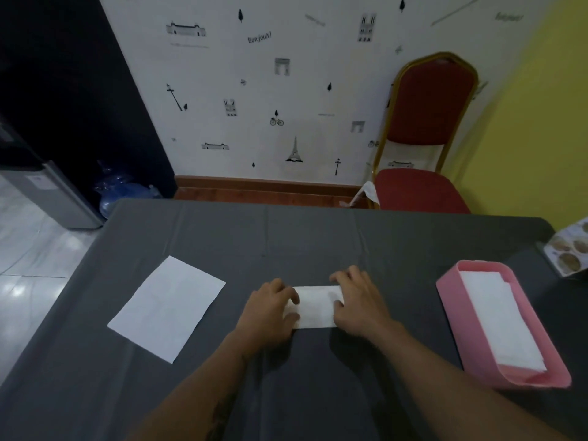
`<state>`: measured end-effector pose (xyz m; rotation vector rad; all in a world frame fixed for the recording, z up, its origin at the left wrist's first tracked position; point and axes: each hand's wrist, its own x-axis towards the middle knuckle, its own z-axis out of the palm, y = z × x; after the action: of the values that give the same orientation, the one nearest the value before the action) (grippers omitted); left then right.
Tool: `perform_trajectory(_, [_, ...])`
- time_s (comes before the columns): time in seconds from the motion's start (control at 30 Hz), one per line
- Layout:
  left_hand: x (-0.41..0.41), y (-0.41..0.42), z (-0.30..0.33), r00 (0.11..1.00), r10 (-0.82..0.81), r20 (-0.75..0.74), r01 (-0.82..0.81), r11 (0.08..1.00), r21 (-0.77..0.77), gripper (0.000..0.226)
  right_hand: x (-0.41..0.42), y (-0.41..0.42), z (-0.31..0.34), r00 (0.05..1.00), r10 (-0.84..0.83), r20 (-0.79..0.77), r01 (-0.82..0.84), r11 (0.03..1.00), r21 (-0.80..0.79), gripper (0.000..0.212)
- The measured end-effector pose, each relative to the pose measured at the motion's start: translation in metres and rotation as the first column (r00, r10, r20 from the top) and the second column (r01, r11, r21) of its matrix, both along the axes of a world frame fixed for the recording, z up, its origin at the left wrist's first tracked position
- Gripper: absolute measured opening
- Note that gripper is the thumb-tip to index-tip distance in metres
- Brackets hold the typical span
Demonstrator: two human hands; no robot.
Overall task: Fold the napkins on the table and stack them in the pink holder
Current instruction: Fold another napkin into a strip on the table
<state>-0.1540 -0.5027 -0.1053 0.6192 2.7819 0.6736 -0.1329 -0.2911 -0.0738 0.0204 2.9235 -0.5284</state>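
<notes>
A folded white napkin (316, 305) lies flat on the dark grey table (286, 237) in front of me. My left hand (270, 308) presses on its left end and my right hand (358, 302) presses on its right end, fingers curled over the edges. An unfolded white napkin (167, 308) lies flat to the left, apart from both hands. The pink holder (451, 300) stands at the right with folded white napkins (499, 319) stacked inside it.
A red chair with a gold frame (426, 138) stands beyond the table's far right edge. A printed card (569, 249) lies at the right edge. A grey appliance (47, 192) and a blue water bottle (124, 192) are on the floor at the left.
</notes>
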Motion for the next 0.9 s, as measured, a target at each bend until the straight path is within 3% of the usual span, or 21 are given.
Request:
perform_trajectory(0.07, [0.008, 0.003, -0.005, 0.994, -0.112, 0.013, 0.112, 0.990, -0.089, 0.044, 0.011, 0.000, -0.008, 0.993, 0.095, 0.075, -0.095, 0.995, -0.001, 0.055])
perform_trajectory(0.17, [0.015, 0.006, -0.010, 0.992, -0.118, -0.052, 0.112, 0.988, -0.108, 0.040, 0.028, 0.001, -0.023, 0.982, 0.155, 0.104, -0.160, 0.986, 0.039, 0.065])
perform_trajectory(0.3, [0.016, 0.008, -0.012, 0.973, -0.155, -0.169, 0.137, 0.984, -0.114, 0.021, 0.038, -0.003, -0.031, 0.985, 0.171, -0.002, -0.169, 0.977, 0.130, 0.046])
perform_trajectory(0.43, [0.016, 0.009, -0.018, 0.965, -0.162, -0.204, 0.136, 0.981, -0.140, 0.023, 0.039, -0.010, -0.033, 0.976, 0.214, -0.044, -0.199, 0.954, 0.226, 0.023])
perform_trajectory(0.9, [0.029, -0.002, -0.017, 0.980, -0.083, -0.181, 0.064, 0.992, -0.110, 0.027, 0.029, -0.019, -0.031, 0.955, 0.294, 0.030, -0.284, 0.885, 0.368, 0.020])
